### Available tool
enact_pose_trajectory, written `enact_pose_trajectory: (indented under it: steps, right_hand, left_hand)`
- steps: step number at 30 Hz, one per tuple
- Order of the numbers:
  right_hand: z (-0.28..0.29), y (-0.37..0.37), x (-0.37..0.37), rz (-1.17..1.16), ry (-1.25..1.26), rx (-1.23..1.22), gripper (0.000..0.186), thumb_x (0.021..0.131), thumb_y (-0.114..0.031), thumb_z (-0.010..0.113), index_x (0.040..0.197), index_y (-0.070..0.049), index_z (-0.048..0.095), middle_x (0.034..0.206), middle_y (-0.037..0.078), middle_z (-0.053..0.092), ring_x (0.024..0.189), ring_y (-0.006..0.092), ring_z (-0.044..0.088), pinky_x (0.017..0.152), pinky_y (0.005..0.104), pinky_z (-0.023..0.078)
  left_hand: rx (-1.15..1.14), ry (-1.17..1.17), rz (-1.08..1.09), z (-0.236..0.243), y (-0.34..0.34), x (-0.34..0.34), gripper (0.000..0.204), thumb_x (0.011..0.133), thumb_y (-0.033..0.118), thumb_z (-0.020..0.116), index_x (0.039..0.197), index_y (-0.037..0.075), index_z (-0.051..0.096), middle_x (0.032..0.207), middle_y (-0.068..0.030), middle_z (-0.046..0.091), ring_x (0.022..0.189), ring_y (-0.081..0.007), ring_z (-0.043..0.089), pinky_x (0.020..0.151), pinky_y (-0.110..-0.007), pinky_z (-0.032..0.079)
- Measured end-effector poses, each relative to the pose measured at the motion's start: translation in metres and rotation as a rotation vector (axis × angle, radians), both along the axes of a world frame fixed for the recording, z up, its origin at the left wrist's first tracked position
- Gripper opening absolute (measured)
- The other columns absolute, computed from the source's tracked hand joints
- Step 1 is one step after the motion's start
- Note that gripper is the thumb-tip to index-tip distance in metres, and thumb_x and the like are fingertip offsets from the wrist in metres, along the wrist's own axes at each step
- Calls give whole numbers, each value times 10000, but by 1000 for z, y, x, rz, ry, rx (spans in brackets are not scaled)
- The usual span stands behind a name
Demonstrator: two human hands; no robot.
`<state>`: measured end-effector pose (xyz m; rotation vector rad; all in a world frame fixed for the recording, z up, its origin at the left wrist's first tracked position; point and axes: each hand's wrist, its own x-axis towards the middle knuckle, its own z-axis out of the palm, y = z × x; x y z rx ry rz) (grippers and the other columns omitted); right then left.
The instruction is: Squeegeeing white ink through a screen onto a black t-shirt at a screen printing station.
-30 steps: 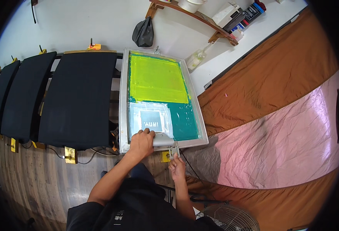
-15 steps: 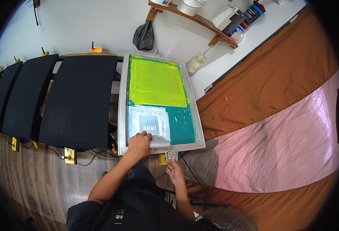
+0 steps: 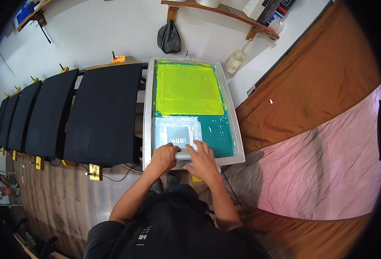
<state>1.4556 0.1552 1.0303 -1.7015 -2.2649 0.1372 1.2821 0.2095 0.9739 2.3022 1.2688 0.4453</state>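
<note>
A framed printing screen (image 3: 237, 149) lies in front of me, its mesh green with a large bright yellow-green ink area (image 3: 189, 90). Near its front edge is a small taped window (image 3: 179, 133) with pale lettering. My left hand (image 3: 164, 156) is closed around the left end of a grey squeegee (image 3: 184, 155), which lies crosswise at the near edge of the screen. Over the squeegee's right end is my right hand (image 3: 203, 159), fingers stretched and spread, thumb apart; whether it touches cannot be told.
Several black-covered printing boards (image 3: 104, 112) run in a row to the left, with yellow metal brackets (image 3: 95, 172) at their near ends. A brown and pink cloth (image 3: 302, 172) spreads at the right. Above are a wooden shelf (image 3: 225, 18) and a hanging black bag (image 3: 169, 38).
My right hand has left the metal clamp at the screen's near edge and come up to the squeegee. The left hand keeps its hold. The view has shifted left.
</note>
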Motion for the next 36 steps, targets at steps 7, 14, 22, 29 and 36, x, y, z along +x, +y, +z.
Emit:
enact_pose_trajectory:
  steps: [7, 14, 22, 29, 36]
  right_hand:
    - [-44, 50, 56, 146, 47, -366, 331, 667, -21, 693, 998, -16, 668, 939, 214, 653, 909, 395, 633, 802, 474, 514]
    - [-13, 128, 63, 127, -70, -506, 250, 645, -50, 682, 892, -41, 723, 877, 216, 695, 845, 366, 686, 760, 437, 555]
    - [-14, 142, 45, -54, -299, -213, 120, 758, -72, 670, 857, -36, 728, 982, 187, 679, 924, 335, 653, 713, 404, 571]
    - [-60, 82, 36, -56, -127, -21, 236, 782, -34, 589, 1004, 41, 618, 1071, 172, 571, 1034, 310, 546, 760, 398, 552]
    - [-39, 98, 48, 84, 124, -171, 209, 787, -7, 568, 980, 36, 636, 1010, 194, 605, 1012, 355, 566, 778, 436, 544]
  left_hand:
    - [-177, 204, -78, 11, 20, 50, 338, 696, 66, 645, 1024, 104, 716, 926, -180, 693, 866, -361, 670, 786, -425, 547]
    - [-208, 210, -173, 26, 96, 55, 370, 702, 286, 756, 1010, 87, 712, 943, -202, 698, 892, -368, 676, 819, -441, 541]
    - [-61, -254, -126, 1, 117, 67, 376, 721, 71, 742, 1079, 8, 648, 1055, -206, 664, 1003, -375, 626, 887, -398, 500]
    - [58, -91, -143, 1, 68, 57, 513, 650, -86, 579, 1153, 4, 621, 1195, -186, 623, 1086, -372, 592, 934, -427, 480]
    - [105, 88, -171, 23, 80, 48, 457, 664, -62, 593, 1107, 31, 649, 1040, -158, 675, 919, -341, 658, 821, -424, 527]
